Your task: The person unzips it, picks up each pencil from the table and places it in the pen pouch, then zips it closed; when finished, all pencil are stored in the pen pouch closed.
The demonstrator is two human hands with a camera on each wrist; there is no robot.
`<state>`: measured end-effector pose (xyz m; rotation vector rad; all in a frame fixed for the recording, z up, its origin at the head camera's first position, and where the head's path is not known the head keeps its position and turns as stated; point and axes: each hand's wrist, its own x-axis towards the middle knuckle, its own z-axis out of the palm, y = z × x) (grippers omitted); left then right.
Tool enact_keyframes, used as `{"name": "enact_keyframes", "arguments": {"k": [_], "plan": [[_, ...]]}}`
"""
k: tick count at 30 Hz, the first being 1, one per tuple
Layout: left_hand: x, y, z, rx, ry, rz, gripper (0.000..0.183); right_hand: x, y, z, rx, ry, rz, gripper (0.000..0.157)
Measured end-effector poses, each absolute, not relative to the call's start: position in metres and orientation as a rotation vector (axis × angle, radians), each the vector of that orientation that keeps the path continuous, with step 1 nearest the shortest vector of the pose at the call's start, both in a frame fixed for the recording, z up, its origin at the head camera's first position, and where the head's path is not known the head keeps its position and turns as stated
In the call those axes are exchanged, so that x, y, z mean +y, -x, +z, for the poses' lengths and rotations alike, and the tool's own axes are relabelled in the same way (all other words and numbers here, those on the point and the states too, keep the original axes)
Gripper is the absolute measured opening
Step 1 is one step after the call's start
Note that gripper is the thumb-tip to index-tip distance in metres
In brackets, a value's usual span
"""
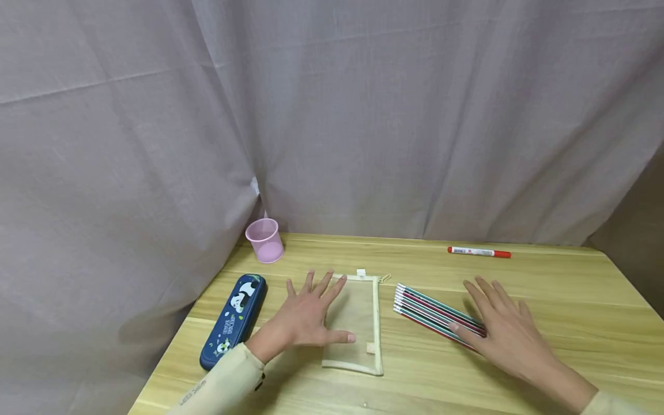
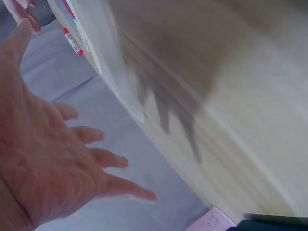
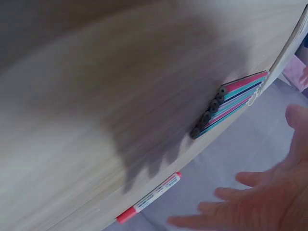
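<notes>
My left hand hovers with spread fingers over the left side of a mesh zip pouch with pale edging. To the right, my right hand is also spread, above the near end of a row of pencils in green, dark red and white. In the right wrist view the pencils lie side by side on the table, and a gap shows between them and the right hand. The left wrist view shows the left hand raised off the tabletop, holding nothing.
A dark blue panda pencil case lies left of the left hand. Behind it stands a pink cup. A red-capped marker lies near the back edge of the wooden table. Grey curtains hang behind and at left.
</notes>
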<state>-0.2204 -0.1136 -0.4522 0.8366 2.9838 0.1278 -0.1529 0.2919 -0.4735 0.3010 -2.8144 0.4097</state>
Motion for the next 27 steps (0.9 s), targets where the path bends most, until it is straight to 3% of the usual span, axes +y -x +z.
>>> {"name": "enact_keyframes", "arguments": {"k": [12,23,27], "plan": [[-0.075,0.264,-0.443,2.881,-1.111,0.354,0.089,0.247,0.197,-0.477,-2.694,-0.535,0.613,0.066],[-0.046,0.316,-0.461,2.761,-1.076,0.460,0.089,0.209,0.241,-0.473,-2.807,-0.504,0.824,0.058],[-0.044,0.331,-0.462,2.751,-1.047,0.490,0.079,0.195,0.260,-0.473,-2.846,-0.502,0.898,0.054]]}}
